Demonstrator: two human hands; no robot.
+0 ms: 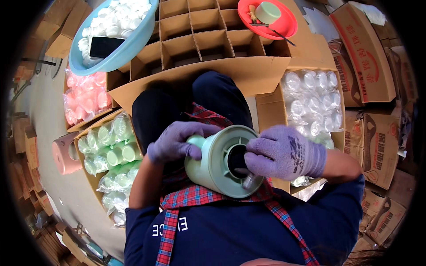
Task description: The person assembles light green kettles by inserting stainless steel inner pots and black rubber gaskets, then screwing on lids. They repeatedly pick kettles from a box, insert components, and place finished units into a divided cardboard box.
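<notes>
A mint-green plastic jug body [216,153] lies tilted in my lap, its round ringed end facing up with a dark opening in the middle. My left hand [179,141], in a purple work glove, is wrapped round its side near the handle. In a matching glove, my right hand [282,153] is closed at the opening, fingertips over its edge. A small translucent grey cylindrical piece [252,181] sticks out below those fingers. What the piece is, and how far it reaches into the opening, I cannot tell.
Ahead stands a divided cardboard box [199,73], bearing a blue basin [75,55] of white caps [115,20] with a phone [105,47], and a red basin [288,24] with a green cup [268,12]. Bagged green cups [116,156] are left, bagged clear parts [313,104] right.
</notes>
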